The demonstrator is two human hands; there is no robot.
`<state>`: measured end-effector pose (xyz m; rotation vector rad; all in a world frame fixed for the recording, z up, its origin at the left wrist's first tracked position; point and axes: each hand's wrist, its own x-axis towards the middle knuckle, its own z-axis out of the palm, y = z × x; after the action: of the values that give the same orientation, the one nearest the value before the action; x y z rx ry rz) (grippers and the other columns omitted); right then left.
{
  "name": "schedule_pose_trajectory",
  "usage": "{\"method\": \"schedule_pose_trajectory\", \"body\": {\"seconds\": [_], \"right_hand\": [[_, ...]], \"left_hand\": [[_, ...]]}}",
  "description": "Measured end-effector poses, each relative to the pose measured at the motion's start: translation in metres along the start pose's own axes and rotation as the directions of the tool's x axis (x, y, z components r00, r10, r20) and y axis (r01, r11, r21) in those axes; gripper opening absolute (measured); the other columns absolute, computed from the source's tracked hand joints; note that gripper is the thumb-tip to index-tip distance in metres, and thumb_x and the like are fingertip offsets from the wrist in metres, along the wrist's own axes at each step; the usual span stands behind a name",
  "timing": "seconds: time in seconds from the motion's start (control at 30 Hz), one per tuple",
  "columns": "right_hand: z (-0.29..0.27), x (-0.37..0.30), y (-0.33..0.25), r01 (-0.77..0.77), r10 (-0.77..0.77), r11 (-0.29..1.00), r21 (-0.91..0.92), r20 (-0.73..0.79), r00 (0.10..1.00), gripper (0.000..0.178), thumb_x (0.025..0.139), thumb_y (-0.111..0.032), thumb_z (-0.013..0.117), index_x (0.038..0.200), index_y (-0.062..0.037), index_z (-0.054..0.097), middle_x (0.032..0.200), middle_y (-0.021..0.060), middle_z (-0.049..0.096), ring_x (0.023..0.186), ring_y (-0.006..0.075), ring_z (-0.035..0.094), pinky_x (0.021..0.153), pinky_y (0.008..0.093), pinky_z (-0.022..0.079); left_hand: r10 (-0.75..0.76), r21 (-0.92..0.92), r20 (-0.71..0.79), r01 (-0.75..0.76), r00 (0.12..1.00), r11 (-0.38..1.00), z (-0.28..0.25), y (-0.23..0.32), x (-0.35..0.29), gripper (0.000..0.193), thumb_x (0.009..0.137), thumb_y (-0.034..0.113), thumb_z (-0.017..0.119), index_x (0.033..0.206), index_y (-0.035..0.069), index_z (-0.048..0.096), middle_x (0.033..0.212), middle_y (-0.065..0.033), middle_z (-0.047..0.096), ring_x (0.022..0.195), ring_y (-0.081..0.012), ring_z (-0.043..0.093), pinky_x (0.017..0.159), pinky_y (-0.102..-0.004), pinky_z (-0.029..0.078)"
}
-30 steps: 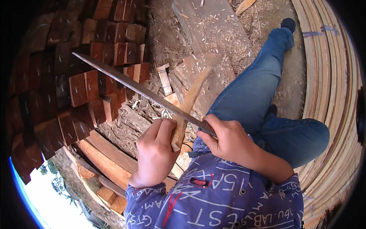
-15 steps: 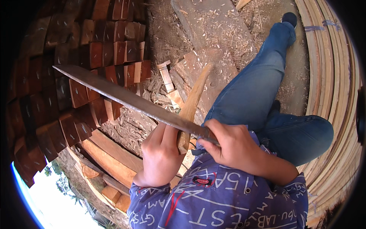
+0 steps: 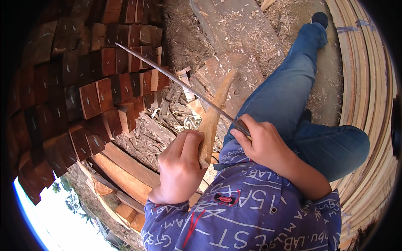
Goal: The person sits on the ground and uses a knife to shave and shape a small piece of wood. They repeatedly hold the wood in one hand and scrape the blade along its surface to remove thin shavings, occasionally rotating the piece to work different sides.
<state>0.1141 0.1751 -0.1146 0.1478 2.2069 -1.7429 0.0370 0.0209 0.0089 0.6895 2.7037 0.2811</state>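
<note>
My left hand [image 3: 181, 164] is closed round the lower end of a curved, pale piece of wood [image 3: 212, 119] that tapers to a rounded tip pointing away from me. In my right hand [image 3: 261, 140] is the handle of a long machete [image 3: 176, 80]. Its blade slants up to the left and crosses over the wood near its middle; seen nearly edge-on, it shows as a thin dark line. Whether the edge touches the wood I cannot tell. My right fingers wrap the handle, hiding most of it.
A tall stack of reddish-brown wood blocks [image 3: 90, 100] stands at the left. Below it lie rough timber pieces [image 3: 125, 167]. Long bundled strips of pale wood [image 3: 364, 83] run along the right. Shavings litter the ground and a flat board [image 3: 234, 25]. My jeans-clad leg [image 3: 280, 88] stretches ahead.
The machete has swung up and turned from its flat side to nearly edge-on, its tip now farther right. My right hand has shifted slightly right and up; the wood stays in my left hand.
</note>
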Motion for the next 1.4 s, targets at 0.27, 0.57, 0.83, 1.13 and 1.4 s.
{"method": "schedule_pose_trajectory", "body": {"seconds": [0.27,0.57,0.83,1.13,1.4], "right_hand": [[-0.001,-0.002,-0.005,0.062,-0.063,0.998,-0.028,-0.026,0.998,0.027,0.094,-0.025,0.063,0.093,-0.0006,0.052,0.062,0.0198,0.061,0.059,0.0411,0.064,0.053,0.0510,0.049],[0.000,0.001,0.021,-0.126,0.128,0.988,0.091,-0.016,0.992,0.030,0.096,-0.028,0.060,0.094,0.0012,0.054,0.062,0.0223,0.061,0.061,0.0431,0.064,0.055,0.0508,0.049],[0.000,0.018,-0.015,0.112,-0.111,0.993,0.044,-0.029,0.993,0.028,0.095,-0.025,0.063,0.089,-0.0004,0.051,0.060,0.0185,0.061,0.055,0.0399,0.063,0.050,0.0492,0.048],[-0.006,0.012,-0.019,0.093,-0.094,0.991,0.093,-0.002,0.996,0.026,0.092,-0.023,0.065,0.095,-0.0012,0.050,0.059,0.0174,0.060,0.056,0.0388,0.064,0.048,0.0476,0.048],[0.008,0.014,0.020,-0.049,0.052,0.992,0.115,-0.023,0.998,0.026,0.096,-0.025,0.061,0.090,0.0001,0.054,0.057,0.0182,0.059,0.057,0.0410,0.063,0.051,0.0493,0.049]], "left_hand": [[-0.004,0.012,-0.005,0.004,1.000,1.000,0.002,0.001,0.002,0.026,0.071,0.001,0.082,0.091,-0.001,0.065,0.089,-0.0134,0.069,0.076,-0.0295,0.070,0.067,-0.0334,0.055],[-0.109,-0.023,-0.072,0.108,0.991,0.994,0.004,0.008,0.008,0.022,0.072,0.003,0.083,0.084,-0.001,0.065,0.080,-0.0123,0.069,0.070,-0.0234,0.069,0.063,-0.0304,0.052],[-0.064,-0.072,-0.009,0.063,0.998,0.995,-0.004,0.000,0.011,0.031,0.069,0.007,0.083,0.093,0.000,0.063,0.083,-0.0135,0.066,0.068,-0.0285,0.069,0.060,-0.0348,0.056],[-0.020,-0.104,-0.053,0.015,0.998,0.994,0.003,-0.005,0.012,0.032,0.068,0.003,0.080,0.094,-0.001,0.063,0.082,-0.0137,0.066,0.066,-0.0272,0.069,0.059,-0.0336,0.055],[-0.009,-0.081,-0.069,0.003,0.998,0.997,0.001,-0.003,0.007,0.029,0.069,0.003,0.079,0.092,-0.001,0.063,0.082,-0.0124,0.067,0.066,-0.0263,0.069,0.058,-0.0331,0.054]]}}
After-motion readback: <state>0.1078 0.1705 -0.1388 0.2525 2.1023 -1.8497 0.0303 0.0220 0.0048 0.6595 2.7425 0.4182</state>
